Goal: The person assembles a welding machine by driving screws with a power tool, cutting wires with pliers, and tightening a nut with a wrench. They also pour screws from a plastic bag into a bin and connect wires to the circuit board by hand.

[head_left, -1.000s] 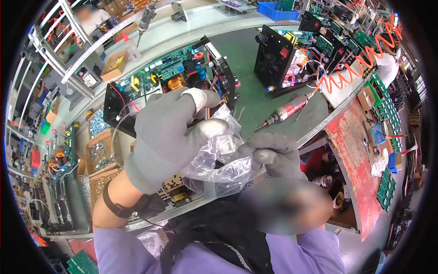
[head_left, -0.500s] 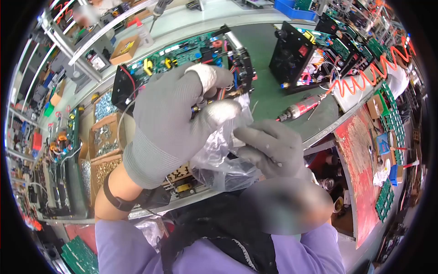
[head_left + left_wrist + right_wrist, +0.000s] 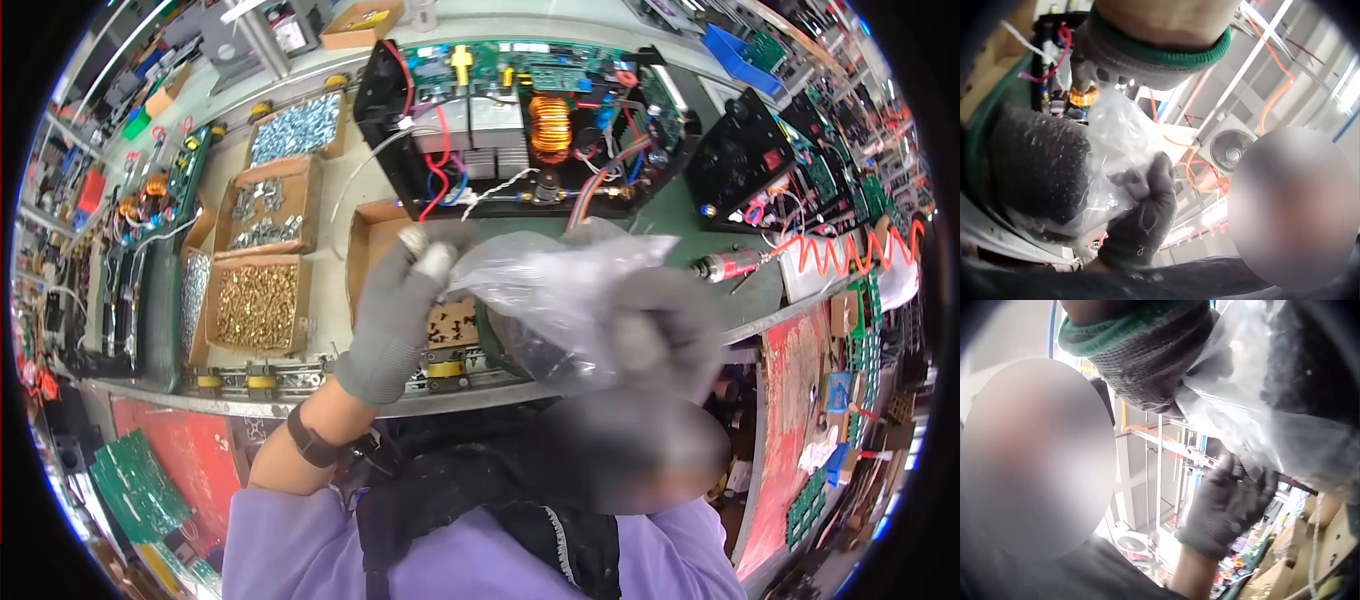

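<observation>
Head view puts my left hand, in a grey knitted glove with whitened fingertips, at the left end of a crumpled clear plastic bag, its thumb and fingers pinching the film; the tips are smeared there, but my right wrist view shows the pinch from the other side. My right hand, gloved in the same grey, is so blurred from above that its fingers run together; seen from my left wrist, they are clamped on the bag's opposite side. The bag is held up over the front edge of the long workbench. A dark, speckled bulk shows against its film, and I cannot make out what it is or whether it lies inside. Beyond the bag, farther from the front edge, stands an open black metal housing with a copper-coloured wound coil; the bag covers the lower end of its ribbon cable. Towards the bench's front left lie brass-coloured screws, while nearer me small dark screws are partly hidden by the glove and the film
</observation>
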A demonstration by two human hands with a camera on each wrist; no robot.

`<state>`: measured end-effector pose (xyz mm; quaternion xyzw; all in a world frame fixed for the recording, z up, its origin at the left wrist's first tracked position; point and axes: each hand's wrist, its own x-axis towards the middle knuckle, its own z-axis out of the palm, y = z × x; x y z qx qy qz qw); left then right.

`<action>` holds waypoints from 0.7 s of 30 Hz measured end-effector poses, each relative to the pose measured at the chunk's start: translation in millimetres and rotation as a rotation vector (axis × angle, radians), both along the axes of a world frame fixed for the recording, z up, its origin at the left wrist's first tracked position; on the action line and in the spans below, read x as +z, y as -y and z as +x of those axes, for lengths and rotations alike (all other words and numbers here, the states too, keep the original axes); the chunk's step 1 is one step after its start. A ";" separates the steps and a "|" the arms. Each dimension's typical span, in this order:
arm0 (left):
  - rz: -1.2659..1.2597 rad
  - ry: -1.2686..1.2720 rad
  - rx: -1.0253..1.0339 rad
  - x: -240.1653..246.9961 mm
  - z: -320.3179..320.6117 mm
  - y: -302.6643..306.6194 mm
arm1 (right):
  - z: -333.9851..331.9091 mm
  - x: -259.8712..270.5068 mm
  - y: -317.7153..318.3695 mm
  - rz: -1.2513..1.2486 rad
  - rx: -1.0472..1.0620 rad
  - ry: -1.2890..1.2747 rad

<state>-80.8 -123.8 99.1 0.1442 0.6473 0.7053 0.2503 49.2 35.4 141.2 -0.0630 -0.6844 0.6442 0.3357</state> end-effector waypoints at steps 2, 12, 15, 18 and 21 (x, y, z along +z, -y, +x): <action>-0.026 0.064 -0.088 -21.9 -1.6 -0.5 | -0.6 -6.4 -19.8 -0.021 -0.062 -0.148; 0.147 -0.387 -0.372 -69.3 -9.8 -48.4 | 30.0 6.6 -9.8 0.266 -0.003 0.048; -0.042 -0.263 -0.525 -46.4 -20.3 -59.2 | 31.5 11.4 -12.5 0.960 0.063 0.371; 0.239 0.233 -0.590 -43.8 -23.4 -63.5 | 33.9 -18.3 -18.8 0.876 0.182 0.319; 0.160 0.012 -0.734 -49.9 -40.9 -79.8 | 36.6 -30.7 -15.7 -0.047 -0.124 0.226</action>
